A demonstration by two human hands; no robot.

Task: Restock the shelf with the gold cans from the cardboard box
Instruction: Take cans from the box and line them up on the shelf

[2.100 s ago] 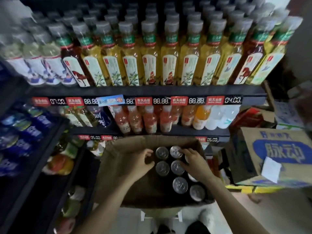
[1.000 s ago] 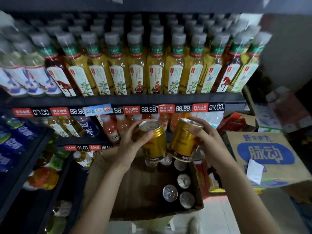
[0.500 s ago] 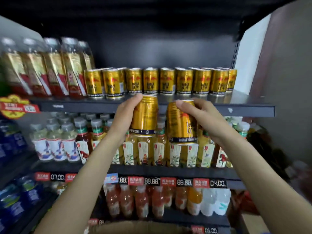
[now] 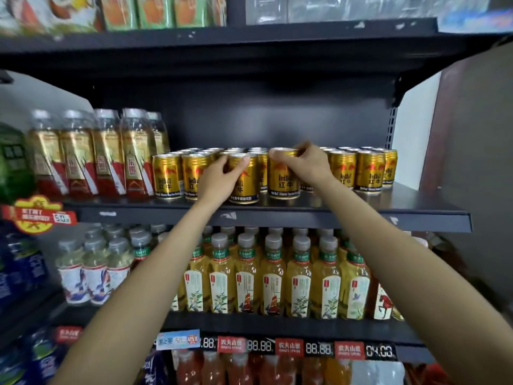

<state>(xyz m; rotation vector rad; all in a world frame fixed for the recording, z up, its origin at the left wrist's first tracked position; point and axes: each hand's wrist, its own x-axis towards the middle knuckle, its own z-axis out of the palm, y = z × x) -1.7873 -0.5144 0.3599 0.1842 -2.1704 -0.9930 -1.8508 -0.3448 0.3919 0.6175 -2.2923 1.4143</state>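
Observation:
Two gold cans stand at the front of the dark shelf (image 4: 416, 211). My left hand (image 4: 219, 176) grips the left gold can (image 4: 247, 182) around its side and top. My right hand (image 4: 311, 165) holds the right gold can (image 4: 283, 179) by its rim, thumb in front. Both cans rest upright on the shelf board, in front of a row of several identical gold cans (image 4: 369, 170). The cardboard box is out of view.
Tall gold-and-red bottles (image 4: 105, 154) stand to the left of the cans. Bare shelf board lies to the right front. Below sits a shelf of yellow tea bottles (image 4: 274, 279); above is another shelf edge (image 4: 249, 31) with packaged goods.
Both hands lifted the two gold cans from below the shelf edge up and forward, and now the cans stand on the shelf board. The view tilted upward.

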